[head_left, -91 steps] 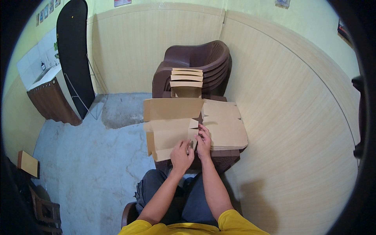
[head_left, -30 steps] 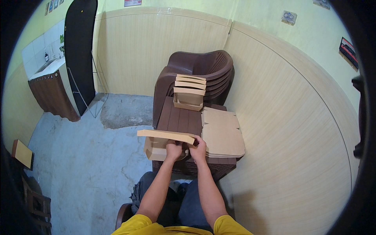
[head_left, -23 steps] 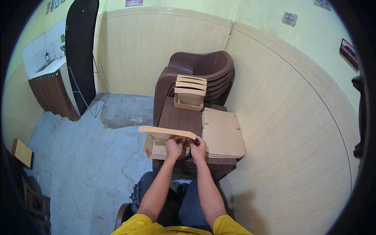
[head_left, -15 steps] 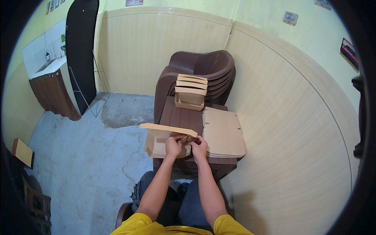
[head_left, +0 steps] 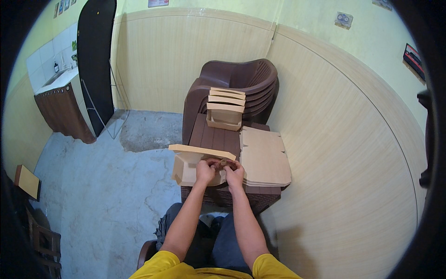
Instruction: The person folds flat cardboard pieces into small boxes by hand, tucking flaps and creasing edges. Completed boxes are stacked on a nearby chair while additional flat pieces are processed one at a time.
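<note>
A partly folded brown cardboard box (head_left: 185,170) sits at the near left of the brown table (head_left: 202,132), its lid flap raised along the far side. At the box's right corner my left hand (head_left: 206,172) is closed, fingers bent over the cardboard. My right hand (head_left: 235,174) pinches the same corner from the other side, with a small flap between the two hands. The fingertips are partly hidden. Right of my hands lies a pile of flat cardboard blanks (head_left: 265,160). Farther back stand several nested, folded boxes (head_left: 225,117).
Stacked brown plastic chairs (head_left: 232,76) stand behind the table. A wood-panelled wall (head_left: 344,153) runs along the right. To the left are grey floor (head_left: 102,195), a black ironing board (head_left: 96,65) leaning upright, and a curtained sink counter (head_left: 62,111).
Both hands stay at the box's right corner, their fingers shifting slightly on the flap. The box has moved a little to the right; the piles beside it look the same.
</note>
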`<state>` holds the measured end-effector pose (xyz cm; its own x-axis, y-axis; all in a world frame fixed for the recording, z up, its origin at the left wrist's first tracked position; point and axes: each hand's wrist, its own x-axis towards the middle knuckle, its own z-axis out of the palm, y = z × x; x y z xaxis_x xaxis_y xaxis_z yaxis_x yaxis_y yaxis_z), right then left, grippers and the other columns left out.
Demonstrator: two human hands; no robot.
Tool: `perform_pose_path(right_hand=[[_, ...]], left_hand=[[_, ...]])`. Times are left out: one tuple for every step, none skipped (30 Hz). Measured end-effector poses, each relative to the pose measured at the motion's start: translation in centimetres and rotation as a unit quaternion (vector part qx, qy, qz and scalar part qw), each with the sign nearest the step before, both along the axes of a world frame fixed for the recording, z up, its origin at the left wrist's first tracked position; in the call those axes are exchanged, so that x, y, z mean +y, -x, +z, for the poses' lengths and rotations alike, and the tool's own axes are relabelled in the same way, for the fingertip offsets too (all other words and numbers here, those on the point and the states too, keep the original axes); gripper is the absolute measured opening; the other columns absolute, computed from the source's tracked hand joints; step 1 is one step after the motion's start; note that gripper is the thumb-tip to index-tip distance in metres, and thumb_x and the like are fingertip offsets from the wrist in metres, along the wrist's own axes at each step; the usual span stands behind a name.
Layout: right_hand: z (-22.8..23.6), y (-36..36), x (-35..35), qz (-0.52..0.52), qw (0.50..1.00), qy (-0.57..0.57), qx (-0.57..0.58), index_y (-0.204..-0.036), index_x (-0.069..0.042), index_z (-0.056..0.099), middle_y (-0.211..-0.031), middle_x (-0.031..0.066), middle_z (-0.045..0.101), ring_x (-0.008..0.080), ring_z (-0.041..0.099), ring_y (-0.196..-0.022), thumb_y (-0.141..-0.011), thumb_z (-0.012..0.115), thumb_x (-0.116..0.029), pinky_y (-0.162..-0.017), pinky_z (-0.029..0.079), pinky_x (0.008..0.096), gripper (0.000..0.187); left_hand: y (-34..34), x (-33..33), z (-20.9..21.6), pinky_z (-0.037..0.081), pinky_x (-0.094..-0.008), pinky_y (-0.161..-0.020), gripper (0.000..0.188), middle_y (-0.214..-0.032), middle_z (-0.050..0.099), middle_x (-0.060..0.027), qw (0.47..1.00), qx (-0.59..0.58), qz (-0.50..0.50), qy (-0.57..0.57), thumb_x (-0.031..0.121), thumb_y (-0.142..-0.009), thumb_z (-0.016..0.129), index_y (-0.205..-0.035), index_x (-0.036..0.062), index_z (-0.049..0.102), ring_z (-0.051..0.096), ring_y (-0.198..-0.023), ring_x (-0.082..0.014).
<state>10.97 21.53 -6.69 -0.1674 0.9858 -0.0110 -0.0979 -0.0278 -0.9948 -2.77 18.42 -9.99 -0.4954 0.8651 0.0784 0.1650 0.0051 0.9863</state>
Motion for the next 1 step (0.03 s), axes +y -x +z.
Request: perform_pose_path(right_hand=[[-0.46,0.23,0.16,-0.024,1.000,0.006,-0.014,-0.122,0.001,0.069,-0.109,0.0100,0.077,0.0184,0.074,-0.104,-0.094,0.067,0.002,-0.099,0.057,0.0299,0.028]], left_hand=[[0.26,0.27,-0.83,0.068,-0.0371,-0.071,0.018,-0.105,0.082,-0.0158,1.000,-0.013,-0.010,0.018,0.003,-0.102,0.073,-0.117,0.0023,0.082,0.079,-0.088,-0.0212]])
